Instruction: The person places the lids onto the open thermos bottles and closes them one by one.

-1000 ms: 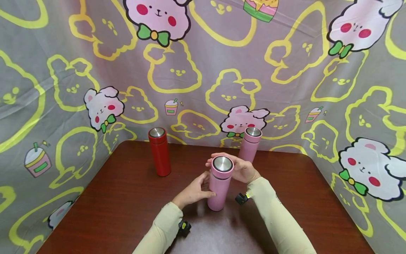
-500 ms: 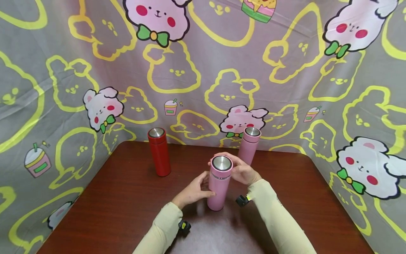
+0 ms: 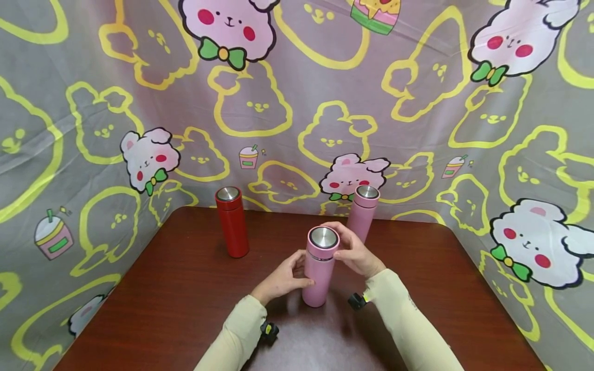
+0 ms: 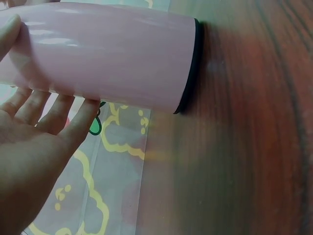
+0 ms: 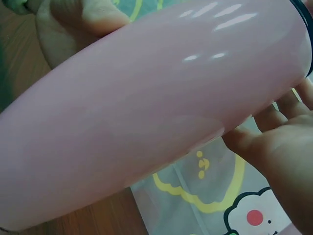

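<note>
A pink thermos (image 3: 317, 281) with a steel-topped lid (image 3: 323, 238) stands upright on the table before me. My left hand (image 3: 283, 278) grips its body from the left, thumb across the near side; in the left wrist view, the fingers (image 4: 61, 117) lie along the thermos wall. At the top right, my right hand (image 3: 355, 252) holds the lid, its thumb on the near side and its other fingers partly hidden behind. Between lid and body runs a thin shiny silver line. The right wrist view is mostly filled by the pink body (image 5: 146, 112).
A red thermos (image 3: 234, 226) stands upright at the back left of the brown table (image 3: 185, 293). Behind my right hand is a second pink thermos (image 3: 363, 214), partly hidden. Patterned cloth (image 3: 278, 103) hangs round the back and sides of the table.
The right hand has turned about the lid, its thumb coming into sight on the near right side. The line under the lid now looks silver, not dark. The left hand keeps its grip.
</note>
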`<state>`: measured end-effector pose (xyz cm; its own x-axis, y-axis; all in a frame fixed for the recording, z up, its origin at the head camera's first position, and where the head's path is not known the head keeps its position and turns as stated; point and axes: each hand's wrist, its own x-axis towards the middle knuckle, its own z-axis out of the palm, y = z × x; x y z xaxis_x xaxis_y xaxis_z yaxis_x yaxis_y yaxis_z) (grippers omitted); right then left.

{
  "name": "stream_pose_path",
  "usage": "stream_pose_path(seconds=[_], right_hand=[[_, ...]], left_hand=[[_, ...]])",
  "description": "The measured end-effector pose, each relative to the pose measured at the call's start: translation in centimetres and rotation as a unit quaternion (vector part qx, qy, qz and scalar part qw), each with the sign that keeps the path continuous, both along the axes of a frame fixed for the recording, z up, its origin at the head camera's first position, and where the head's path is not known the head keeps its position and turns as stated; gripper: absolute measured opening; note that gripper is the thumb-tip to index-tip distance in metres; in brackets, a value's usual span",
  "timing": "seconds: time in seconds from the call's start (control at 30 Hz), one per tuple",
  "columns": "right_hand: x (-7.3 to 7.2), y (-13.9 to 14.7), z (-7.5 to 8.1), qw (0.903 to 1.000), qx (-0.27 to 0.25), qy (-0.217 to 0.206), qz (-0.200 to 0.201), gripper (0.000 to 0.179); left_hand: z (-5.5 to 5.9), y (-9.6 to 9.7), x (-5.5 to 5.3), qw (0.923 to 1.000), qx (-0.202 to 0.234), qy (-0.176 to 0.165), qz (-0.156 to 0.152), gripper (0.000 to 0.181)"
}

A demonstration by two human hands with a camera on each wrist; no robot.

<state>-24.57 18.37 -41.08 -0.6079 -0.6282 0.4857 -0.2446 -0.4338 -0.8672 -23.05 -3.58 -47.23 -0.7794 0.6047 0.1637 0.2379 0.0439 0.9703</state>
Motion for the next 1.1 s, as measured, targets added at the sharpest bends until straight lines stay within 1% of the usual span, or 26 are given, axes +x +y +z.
stream_pose_path(seconds=[0.03, 0.13, 0.27, 0.33, 0.4, 0.47, 0.5, 0.57, 0.63, 0.67, 0.7, 0.8, 0.9, 0.97, 1.1], right_hand=[[0.1, 0.0, -0.1, 0.9999, 0.002, 0.002, -0.012, 0.052], [0.5, -0.1, -0.2, 0.9985, 0.009, 0.006, -0.054, 0.053], [1.2, -0.4, -0.2, 0.9933, 0.022, 0.012, -0.113, 0.054], [1.5, -0.5, -0.1, 0.9895, 0.03, 0.019, -0.14, 0.055], [1.7, -0.6, -0.1, 0.9866, 0.033, 0.027, -0.157, 0.057], [1.7, -0.6, -0.2, 0.9852, 0.035, 0.033, -0.165, 0.058], [1.7, -0.6, -0.2, 0.9864, 0.031, 0.032, -0.158, 0.058], [1.4, -0.6, -0.4, 0.9918, 0.014, 0.024, -0.125, 0.053], [1.1, -0.5, -0.4, 0.997, -0.009, 0.011, -0.076, 0.044], [0.9, -0.5, -0.4, 0.9986, -0.02, 0.003, -0.049, 0.042], [0.7, -0.5, -0.4, 0.9993, -0.031, -0.006, -0.021, 0.043], [0.1, -0.7, 0.0, 0.9974, -0.053, -0.017, 0.045, 0.054], [-0.5, -1.0, 0.5, 0.9939, -0.061, -0.021, 0.089, 0.058], [-0.8, -1.2, 0.8, 0.9917, -0.06, -0.023, 0.111, 0.06], [-1.2, -1.5, 1.3, 0.9891, -0.048, -0.028, 0.136, 0.062]], left_hand=[[0.2, 0.0, 0.1, 1.0, -0.001, -0.001, 0.0, 0.064], [1.3, -0.3, 0.7, 1.0, -0.006, 0.001, -0.001, 0.063], [2.8, -0.6, 1.6, 0.9999, -0.01, 0.007, -0.001, 0.061], [2.9, -0.6, 1.6, 0.9999, -0.008, 0.006, -0.001, 0.061], [2.9, -0.6, 1.6, 1.0, -0.002, 0.008, -0.002, 0.06], [2.2, -0.5, 1.1, 1.0, 0.004, 0.004, -0.004, 0.061], [1.8, -0.5, 0.9, 1.0, 0.004, 0.002, -0.003, 0.062], [0.9, -0.4, 0.4, 1.0, 0.005, 0.0, 0.0, 0.063], [0.1, -0.4, 0.0, 1.0, 0.001, -0.002, 0.005, 0.065], [-0.1, -0.4, -0.1, 1.0, -0.002, 0.0, 0.008, 0.065], [-0.2, -0.4, -0.2, 0.9999, -0.006, 0.001, 0.01, 0.064], [-0.3, -0.4, -0.2, 0.9999, -0.004, 0.007, 0.011, 0.063], [-0.3, -0.4, -0.2, 0.9999, 0.003, 0.009, 0.005, 0.062], [-0.2, -0.3, -0.2, 0.9999, 0.007, 0.009, -0.001, 0.061], [-0.3, -0.1, -0.2, 0.9999, 0.002, 0.011, -0.003, 0.062]])
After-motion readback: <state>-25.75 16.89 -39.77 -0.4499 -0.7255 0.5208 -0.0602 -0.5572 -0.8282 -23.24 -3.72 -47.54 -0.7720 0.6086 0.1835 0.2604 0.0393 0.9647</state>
